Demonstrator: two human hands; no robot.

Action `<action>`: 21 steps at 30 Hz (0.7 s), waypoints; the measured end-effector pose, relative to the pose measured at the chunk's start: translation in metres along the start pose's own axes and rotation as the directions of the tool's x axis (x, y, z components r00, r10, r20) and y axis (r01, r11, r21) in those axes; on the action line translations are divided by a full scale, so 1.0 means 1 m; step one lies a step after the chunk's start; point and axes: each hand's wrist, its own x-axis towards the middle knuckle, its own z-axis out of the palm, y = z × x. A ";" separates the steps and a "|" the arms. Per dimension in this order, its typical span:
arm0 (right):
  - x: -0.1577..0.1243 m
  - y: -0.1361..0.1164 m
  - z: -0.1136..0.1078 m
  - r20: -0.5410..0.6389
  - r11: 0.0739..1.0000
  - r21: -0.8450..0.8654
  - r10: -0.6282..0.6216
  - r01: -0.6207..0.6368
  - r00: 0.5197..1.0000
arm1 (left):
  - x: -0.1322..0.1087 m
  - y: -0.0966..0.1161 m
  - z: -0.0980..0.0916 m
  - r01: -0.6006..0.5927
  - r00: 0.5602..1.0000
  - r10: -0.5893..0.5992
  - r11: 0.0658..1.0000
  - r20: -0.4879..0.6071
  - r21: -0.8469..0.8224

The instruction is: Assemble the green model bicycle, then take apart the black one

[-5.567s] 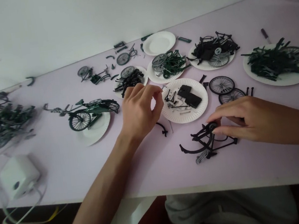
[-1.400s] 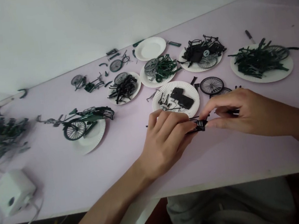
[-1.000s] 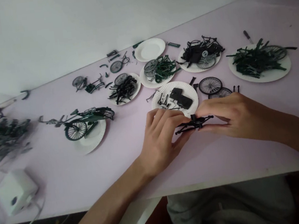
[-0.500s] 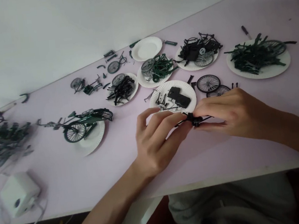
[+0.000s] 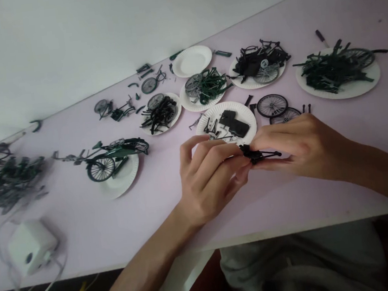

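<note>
Between my two hands is a small black model bicycle frame (image 5: 261,155), held just above the table near its front edge. My left hand (image 5: 209,176) grips its left end, the fingers bent and pressed together. From the other side my right hand (image 5: 290,146) pinches it between thumb and fingers, and thin black bars stick out under that palm. My fingertips hide much of the frame. Right behind my hands lies a paper plate (image 5: 208,116) with black pieces and small rods. Two black spoked wheels (image 5: 272,105) lie on the table beyond my right hand.
A green model bicycle (image 5: 118,153) rests over a paper plate on the left. Several plates of bicycle parts (image 5: 338,70) stand farther back, with a screwdriver (image 5: 321,37) behind the right one. A white box with cables (image 5: 33,245) sits near the left front edge.
The black frame has turned in my fingers, so its bars show more at the right. My left thumb and fingers have shifted on it. The camera view has moved slightly.
</note>
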 end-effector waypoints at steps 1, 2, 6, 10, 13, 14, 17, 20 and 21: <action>0.000 0.000 0.000 0.003 1.000 -0.002 -0.001 0.001 1.000 | 0.000 0.000 0.000 0.009 1.000 -0.008 0.999 0.006 -0.036; 0.000 -0.001 0.000 -0.001 1.000 -0.008 -0.001 0.001 1.000 | 0.000 0.001 0.000 0.018 1.000 -0.017 0.998 0.015 -0.062; -0.001 0.000 -0.001 -0.026 1.000 -0.021 -0.010 0.010 1.000 | 0.002 0.000 -0.002 0.019 0.999 -0.015 0.997 0.051 -0.073; -0.001 0.001 -0.003 -0.027 1.000 0.015 -0.007 0.008 1.000 | 0.003 -0.005 -0.004 0.015 0.996 -0.009 0.997 0.087 -0.070; -0.001 0.002 -0.004 -0.027 0.999 0.043 0.011 -0.010 1.000 | 0.003 -0.007 -0.004 0.029 0.994 -0.024 0.998 0.103 -0.053; -0.002 0.003 -0.005 -0.025 0.999 0.048 0.009 -0.008 1.000 | 0.002 -0.008 -0.003 0.032 0.994 -0.027 0.998 0.105 -0.048; -0.001 0.003 -0.006 -0.022 0.998 0.061 -0.013 0.014 1.000 | 0.001 -0.010 -0.001 0.042 0.992 -0.036 0.998 0.120 -0.048; 0.000 0.002 -0.007 -0.015 0.998 0.048 -0.030 0.030 0.999 | 0.000 -0.010 -0.002 0.064 0.987 -0.055 0.996 0.148 -0.058; 0.000 0.001 -0.007 -0.010 0.999 0.036 -0.028 0.028 1.000 | 0.001 -0.009 -0.004 0.073 0.985 -0.063 0.996 0.161 -0.055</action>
